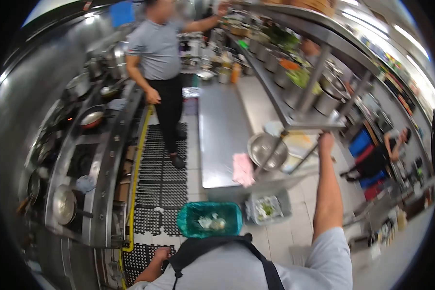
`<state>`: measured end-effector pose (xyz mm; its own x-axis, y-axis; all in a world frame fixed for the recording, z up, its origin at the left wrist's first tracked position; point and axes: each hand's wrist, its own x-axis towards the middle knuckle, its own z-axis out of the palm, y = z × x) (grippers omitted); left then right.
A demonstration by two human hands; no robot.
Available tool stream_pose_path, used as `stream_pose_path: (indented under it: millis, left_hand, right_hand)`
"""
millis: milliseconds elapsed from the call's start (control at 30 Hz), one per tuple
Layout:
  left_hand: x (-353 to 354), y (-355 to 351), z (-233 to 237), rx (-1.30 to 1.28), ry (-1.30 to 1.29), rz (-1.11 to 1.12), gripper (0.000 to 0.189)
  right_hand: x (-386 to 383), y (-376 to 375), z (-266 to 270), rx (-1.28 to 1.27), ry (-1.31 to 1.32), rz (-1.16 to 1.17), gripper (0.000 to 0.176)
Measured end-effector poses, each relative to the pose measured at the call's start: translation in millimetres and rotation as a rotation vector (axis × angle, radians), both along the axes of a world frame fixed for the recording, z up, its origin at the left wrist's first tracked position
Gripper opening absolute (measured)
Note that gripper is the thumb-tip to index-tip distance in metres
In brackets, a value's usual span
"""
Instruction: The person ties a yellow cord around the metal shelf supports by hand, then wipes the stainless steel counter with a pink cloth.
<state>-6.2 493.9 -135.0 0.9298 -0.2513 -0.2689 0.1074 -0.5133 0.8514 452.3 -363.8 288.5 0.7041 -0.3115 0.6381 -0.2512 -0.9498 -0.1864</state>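
My right arm reaches forward, and my right hand is closed around a slanting metal post under the raised shelf. Just left of it, a steel mixing bowl sits on the counter, with a pink cloth at the counter's corner. My left hand is low by my side, above the black floor mat near the stove. Its fingers look curled, and whether anything is in them is hidden.
A green-lined bin and a grey bin with scraps stand before me. A stove with pans runs along the left. A co-worker stands in the aisle; another person is at the right. Food containers line the shelf.
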Motion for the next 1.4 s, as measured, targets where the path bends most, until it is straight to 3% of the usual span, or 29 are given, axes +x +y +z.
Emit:
stream_pose_path:
  millis: [33,67,100,167,233,333,400,433,467,500,567,600,633,667,700,733,767,833,900,967,1067,1300,1400]
  left_hand:
    - [-3,-7,-3,-0.138,0.144,0.208,0.009]
    - [-3,-9,5,0.172,0.027,0.0,0.007]
    - [-2,-12,16,0.474,-0.124,-0.189,0.009]
    - [-4,-19,29,0.121,0.174,0.116,0.012]
    - [2,-36,38,-0.266,0.75,0.685,0.018]
    - [-1,-19,31,-0.049,0.359,0.182,0.02]
    - [7,-15,34,0.147,0.139,-0.06,0.019]
    - [9,-9,24,0.32,0.004,-0.187,0.017]
    - [17,-3,17,0.486,-0.146,-0.316,0.016]
    - [30,-2,18,0.421,-0.001,-0.317,0.014]
    - [62,-23,43,-0.09,0.511,0.183,0.012]
    - [78,-32,54,-0.301,0.669,0.497,0.013]
    - [103,-70,115,-0.026,0.434,0.396,0.019]
    - [133,-66,88,0.12,0.132,0.217,0.024]
    - [160,-81,85,0.148,-0.117,0.269,0.027]
    - [187,-119,137,0.105,-0.319,0.338,0.021]
    - [219,-136,148,0.142,-0.532,0.342,0.013]
    - [275,-183,210,0.07,-0.679,0.217,0.009]
    - [317,-224,242,0.116,-0.783,0.127,0.016]
    - [352,-249,227,0.187,-0.792,0.078,0.028]
    - [378,-281,211,0.313,-0.772,0.007,0.03]
    - [388,-299,197,0.38,-0.824,0.062,0.025]
    - [386,-301,202,0.424,-0.838,0.092,0.026]
  right_hand:
    - [17,-16,-21,0.041,-0.163,0.001,0.028]
    - [15,7,-10,0.609,-0.386,0.076,0.025]
    - [8,19,0,0.711,-0.435,0.117,0.026]
    - [9,34,10,0.865,-0.5,0.174,0.029]
    - [6,31,8,0.961,-0.541,0.21,0.031]
    - [1,39,8,0.845,-0.574,0.227,0.028]
    - [3,35,1,0.58,-0.549,0.07,0.023]
    - [34,-24,-47,-0.181,-0.482,-0.059,0.019]
    - [22,12,-25,0.479,-0.568,0.055,0.02]
    - [20,22,-22,0.513,-0.582,0.034,0.019]
    - [21,33,-29,0.456,-0.717,0.046,0.019]
    - [-12,75,8,0.561,-0.655,0.074,0.026]
    - [-16,80,12,0.533,-0.655,0.085,0.029]
    - [-27,96,24,0.563,-0.676,0.088,0.032]
    - [-30,102,29,0.602,-0.698,0.134,0.034]
    - [-30,102,30,0.643,-0.672,0.12,0.036]
    - [-30,102,32,0.675,-0.651,0.111,0.038]
    - [-30,103,32,0.696,-0.641,0.085,0.041]
    - [-36,111,41,0.703,-0.634,0.069,0.042]
    - [-40,114,46,0.708,-0.622,0.073,0.041]
    - [-33,106,37,0.741,-0.627,0.098,0.039]
    - [-36,112,38,0.669,-0.684,0.108,0.044]
    - [-46,105,35,0.876,-0.587,0.277,0.05]
